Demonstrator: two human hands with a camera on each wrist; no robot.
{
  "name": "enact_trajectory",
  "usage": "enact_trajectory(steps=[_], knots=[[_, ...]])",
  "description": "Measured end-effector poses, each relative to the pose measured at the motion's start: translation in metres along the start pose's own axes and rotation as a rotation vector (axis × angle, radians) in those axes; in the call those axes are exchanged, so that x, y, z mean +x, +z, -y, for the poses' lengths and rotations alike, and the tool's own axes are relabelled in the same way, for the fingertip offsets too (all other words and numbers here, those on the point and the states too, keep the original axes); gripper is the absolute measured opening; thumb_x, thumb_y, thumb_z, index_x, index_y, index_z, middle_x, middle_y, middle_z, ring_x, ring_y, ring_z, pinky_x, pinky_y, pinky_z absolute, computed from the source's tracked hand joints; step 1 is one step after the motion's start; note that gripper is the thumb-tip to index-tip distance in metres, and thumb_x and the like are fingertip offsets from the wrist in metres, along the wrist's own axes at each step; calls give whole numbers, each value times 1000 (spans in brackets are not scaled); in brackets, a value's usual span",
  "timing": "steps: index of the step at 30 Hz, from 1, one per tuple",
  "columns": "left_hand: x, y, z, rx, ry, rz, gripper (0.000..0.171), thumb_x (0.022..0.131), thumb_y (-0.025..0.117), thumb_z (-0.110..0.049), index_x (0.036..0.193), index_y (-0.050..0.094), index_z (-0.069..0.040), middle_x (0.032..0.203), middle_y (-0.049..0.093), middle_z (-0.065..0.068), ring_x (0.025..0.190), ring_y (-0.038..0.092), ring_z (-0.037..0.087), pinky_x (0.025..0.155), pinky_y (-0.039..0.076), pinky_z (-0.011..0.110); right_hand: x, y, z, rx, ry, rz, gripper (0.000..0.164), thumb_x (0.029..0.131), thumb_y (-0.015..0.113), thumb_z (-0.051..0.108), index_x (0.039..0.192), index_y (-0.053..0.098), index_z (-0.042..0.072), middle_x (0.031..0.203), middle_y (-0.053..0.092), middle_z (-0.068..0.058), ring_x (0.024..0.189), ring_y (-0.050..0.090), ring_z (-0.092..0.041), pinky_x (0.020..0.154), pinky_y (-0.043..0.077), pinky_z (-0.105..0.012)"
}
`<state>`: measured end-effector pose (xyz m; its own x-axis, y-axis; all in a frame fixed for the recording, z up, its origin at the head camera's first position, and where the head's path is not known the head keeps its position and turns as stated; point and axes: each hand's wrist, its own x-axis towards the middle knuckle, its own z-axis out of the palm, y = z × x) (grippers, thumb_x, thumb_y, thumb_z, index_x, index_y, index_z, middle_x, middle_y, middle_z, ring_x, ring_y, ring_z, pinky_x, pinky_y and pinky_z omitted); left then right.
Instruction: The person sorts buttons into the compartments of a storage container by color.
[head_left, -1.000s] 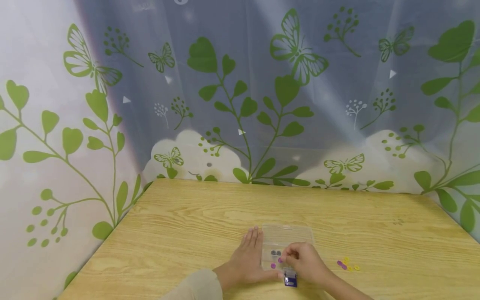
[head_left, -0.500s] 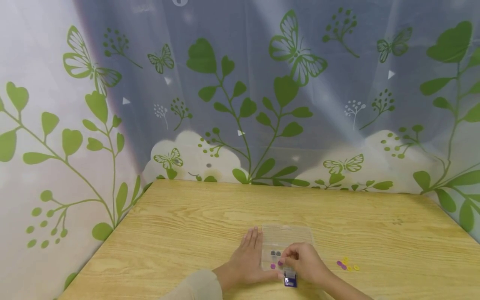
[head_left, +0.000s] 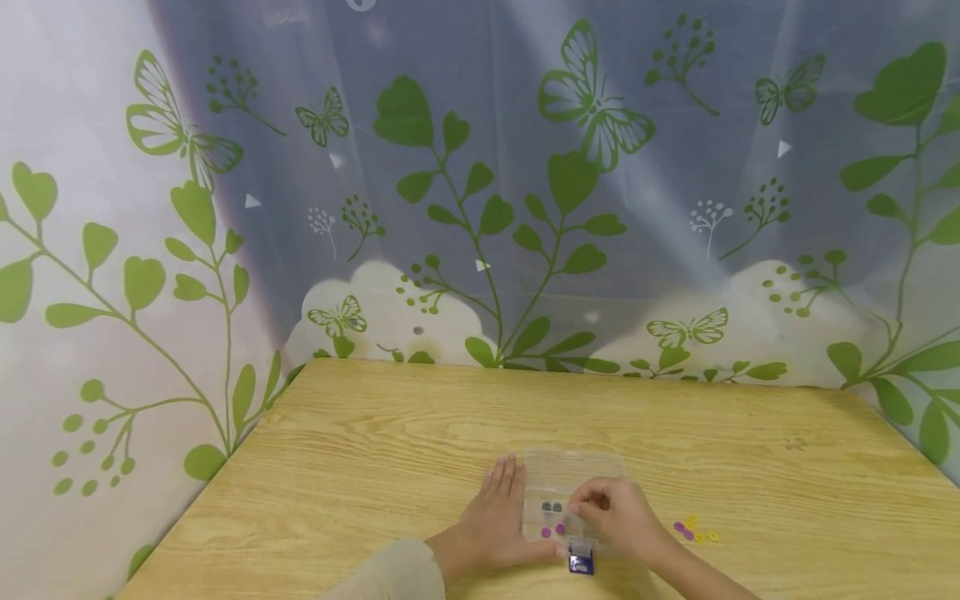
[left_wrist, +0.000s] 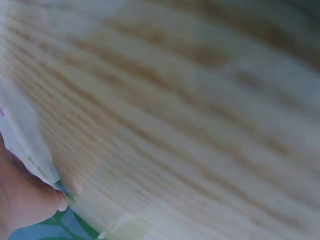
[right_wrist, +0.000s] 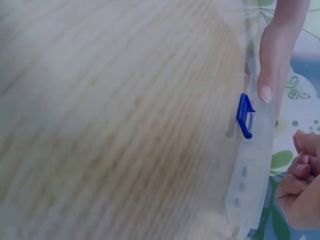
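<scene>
Two small round purple discs (head_left: pixel 560 529) inside a clear plastic divided box (head_left: pixel 573 472); rests straight-fingered left hand (head_left: pixel 495 518) against its side, curls right hand (head_left: pixel 618 512) closed over it.

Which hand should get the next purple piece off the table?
Probably the right hand: it's nearer the loose purple pieces, while the left hand rests against the clear box.

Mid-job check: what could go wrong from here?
The purple pieces and yellow pieces lie loose on the table beside the right forearm, which could scatter them. The right grip hangs close over the clear box and might disturb the purple discs inside. The blue latch juts from the near edge and might get snagged.
</scene>
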<state>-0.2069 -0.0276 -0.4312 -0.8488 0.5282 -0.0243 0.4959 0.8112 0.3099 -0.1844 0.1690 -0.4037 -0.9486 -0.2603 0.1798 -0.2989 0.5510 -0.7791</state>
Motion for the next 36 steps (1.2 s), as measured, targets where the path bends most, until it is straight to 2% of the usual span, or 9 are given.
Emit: enact_trajectory(steps=[12,21,32,36], knots=[[-1,0,0,4,5,-13,116,74,46,-79,147,10,3,154,8,24,144,11,33,118,17,41,-4,-15,-5,-29,40,-53,8,83,67,10,81,68,2,68,62,-1,55,40,2,47,38,-16],[0,0,0,-4,12,-23,114,75,46,-77,147,11,4,154,8,24,144,11,33,118,17,41,-12,-22,-13,-55,-11,-100,6,81,68,7,79,68,2,66,61,0,55,38,4,47,38,-15],[-1,0,0,3,11,-21,114,75,45,-79,147,11,3,154,8,24,144,11,34,118,17,41,-19,-34,-22,-84,81,-109,6,83,66,8,83,68,2,72,65,-4,56,41,2,48,39,-16],[-1,0,0,13,11,-21,115,74,44,-80,147,11,3,154,7,24,144,10,34,118,17,41,-22,-38,-24,-113,94,-133,6,82,67,8,81,68,2,69,64,-2,56,40,2,48,38,-16]])
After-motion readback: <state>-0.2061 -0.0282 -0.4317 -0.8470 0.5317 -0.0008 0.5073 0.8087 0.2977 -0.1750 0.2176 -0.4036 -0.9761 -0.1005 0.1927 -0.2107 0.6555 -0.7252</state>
